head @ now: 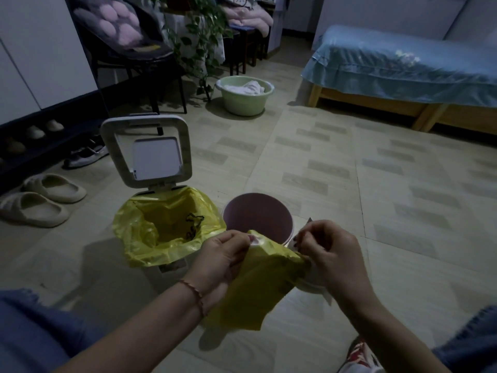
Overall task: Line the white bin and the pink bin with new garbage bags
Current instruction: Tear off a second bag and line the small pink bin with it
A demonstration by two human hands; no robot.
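Yellow plastic is hanging between both hands: a folded new bag is being held just over the near rim of the pink bin, its lower end drooping toward the floor. The left hand is pinching the bag's top left edge with curled fingers, and the right hand is pinching the top right corner, thumb and fingertips pressed together on the plastic. The pink bin is standing on the floor with its inside bare, touching or just beside the white bin on its left. The white bin is already wearing a yellow liner folded out over its rim, and its lid is standing open, tilted back. Slippers are lying near the floor's left edge, a green basin with cloth in it is sitting farther back, and a bed is filling the far right corner.
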